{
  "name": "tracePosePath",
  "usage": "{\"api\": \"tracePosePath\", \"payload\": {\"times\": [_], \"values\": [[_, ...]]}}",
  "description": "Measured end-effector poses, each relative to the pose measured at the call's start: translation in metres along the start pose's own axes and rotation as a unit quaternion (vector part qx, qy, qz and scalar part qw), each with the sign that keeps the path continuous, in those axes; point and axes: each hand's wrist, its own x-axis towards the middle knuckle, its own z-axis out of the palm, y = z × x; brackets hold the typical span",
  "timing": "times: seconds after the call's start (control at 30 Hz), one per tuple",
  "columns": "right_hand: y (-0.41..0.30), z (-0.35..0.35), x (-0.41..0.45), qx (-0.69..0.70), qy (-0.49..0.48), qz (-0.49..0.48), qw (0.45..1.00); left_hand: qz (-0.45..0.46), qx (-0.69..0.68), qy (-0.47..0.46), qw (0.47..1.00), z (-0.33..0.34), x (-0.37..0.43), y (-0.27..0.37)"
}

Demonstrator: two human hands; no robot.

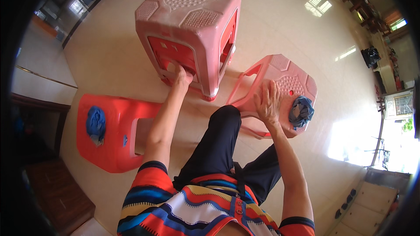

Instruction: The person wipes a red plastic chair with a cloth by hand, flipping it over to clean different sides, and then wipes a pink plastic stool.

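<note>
My left hand [182, 74] reaches into the side opening of a stack of faded red plastic stools [206, 49]. Its fingers are partly hidden there, so I cannot tell whether they grip the frame. A single pinkish plastic stool [295, 75] stands to the right, its seat patterned with raised dots. My right hand [269, 101] lies flat on that seat, fingers slightly apart and holding nothing. Beside it on the same seat is a crumpled grey-blue cloth [301, 111].
On the left stands a brighter red stool [113, 118] with a bunched blue cloth [95, 123] on it. Dark wooden furniture [59, 190] is at the lower left. Shoes [346, 203] lie by a pale cabinet [370, 203]. The tiled floor [279, 23] reflects window light.
</note>
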Motion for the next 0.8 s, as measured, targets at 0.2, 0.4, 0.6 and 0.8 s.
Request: {"api": "tracePosePath", "payload": {"times": [0.2,0.4,0.6,0.8], "values": [[0.003,0.004,-0.005,-0.01,-0.009,-0.005,1.0,-0.003,0.066,0.039,0.997,-0.009,-0.034,0.004],[0.0,0.004,-0.003,-0.005,0.013,-0.01,1.0,-0.07,0.374,0.255,0.889,-0.016,-0.05,0.045],[0.01,0.007,-0.004,0.01,0.02,-0.006,1.0,0.351,0.505,0.234,0.753,0.105,-0.017,0.147],[-0.038,-0.015,0.062,0.191,-0.107,0.142,0.965,0.198,0.701,0.171,0.664,0.158,0.029,0.209]]}}
